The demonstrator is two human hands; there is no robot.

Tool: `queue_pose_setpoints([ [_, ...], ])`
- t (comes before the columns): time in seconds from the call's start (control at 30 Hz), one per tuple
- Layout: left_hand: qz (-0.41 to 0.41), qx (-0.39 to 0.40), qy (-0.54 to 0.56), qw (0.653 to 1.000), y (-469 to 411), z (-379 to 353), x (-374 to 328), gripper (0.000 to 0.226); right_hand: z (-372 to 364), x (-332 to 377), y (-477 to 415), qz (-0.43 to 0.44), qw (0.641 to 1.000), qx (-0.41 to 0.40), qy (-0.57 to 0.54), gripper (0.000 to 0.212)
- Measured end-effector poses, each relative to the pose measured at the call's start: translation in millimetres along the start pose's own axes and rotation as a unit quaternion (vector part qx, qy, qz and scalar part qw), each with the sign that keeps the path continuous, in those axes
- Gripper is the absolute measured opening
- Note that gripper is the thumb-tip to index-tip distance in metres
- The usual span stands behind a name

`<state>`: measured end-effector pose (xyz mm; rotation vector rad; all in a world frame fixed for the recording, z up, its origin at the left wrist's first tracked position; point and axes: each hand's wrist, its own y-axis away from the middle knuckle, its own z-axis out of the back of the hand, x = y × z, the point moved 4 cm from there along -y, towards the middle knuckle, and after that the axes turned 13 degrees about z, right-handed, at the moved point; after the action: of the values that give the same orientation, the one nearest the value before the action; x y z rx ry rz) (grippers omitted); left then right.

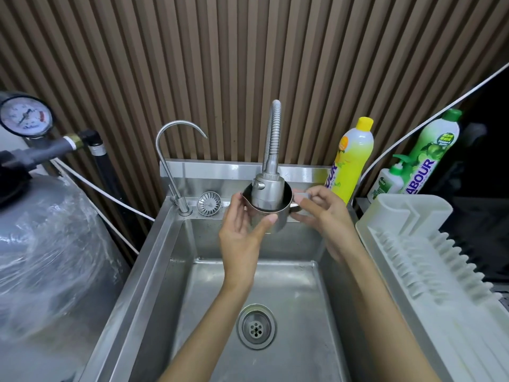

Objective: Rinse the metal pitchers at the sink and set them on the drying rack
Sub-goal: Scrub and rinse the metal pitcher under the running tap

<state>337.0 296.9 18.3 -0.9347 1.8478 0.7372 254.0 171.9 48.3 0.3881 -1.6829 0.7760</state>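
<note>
A small metal pitcher (283, 216) is held upright over the back of the steel sink (176, 271). The spray head of the flexible faucet (268, 194) dips into its open top. My left hand (242, 232) cups the pitcher's left side and front, thumb across its wall. My right hand (321, 213) grips the handle on the pitcher's right side. No running water is visible. The white plastic drying rack (429, 257) stands to the right of the sink with nothing on it.
A thin gooseneck tap (172, 161) and a loose strainer (209, 203) sit on the sink's back left ledge. The drain (256, 326) lies in the basin. Yellow (349, 161) and green (432, 153) detergent bottles stand back right. A wrapped tank (49, 257) with a gauge fills the left.
</note>
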Motion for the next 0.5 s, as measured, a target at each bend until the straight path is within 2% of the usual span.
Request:
queue_pose_setpoints([
  [0.07,-0.041,-0.025,-0.043,0.998,-2.6,5.4,-4.0,0.072,-4.5,-12.9,-3.3,-0.026,0.997,0.027,-0.063,0.015],
  [0.17,-0.061,-0.047,-0.131,0.988,-6.0,14.8,-8.9,0.073,-8.8,-30.2,1.6,-0.065,0.992,0.046,-0.099,0.013],
  [0.27,-0.034,-0.052,-0.167,0.984,-9.4,23.1,-12.7,0.073,-10.3,-36.6,11.9,-0.085,0.993,0.047,-0.07,0.017],
  [0.37,0.019,-0.025,-0.175,0.984,-13.5,28.9,-9.1,0.068,-6.0,-35.4,21.1,-0.086,0.996,0.014,-0.01,0.021],
  [0.5,0.103,0.052,-0.192,0.975,-13.4,32.6,5.2,0.027,2.4,-25.8,28.1,-0.077,0.993,-0.014,0.089,0.028],
])
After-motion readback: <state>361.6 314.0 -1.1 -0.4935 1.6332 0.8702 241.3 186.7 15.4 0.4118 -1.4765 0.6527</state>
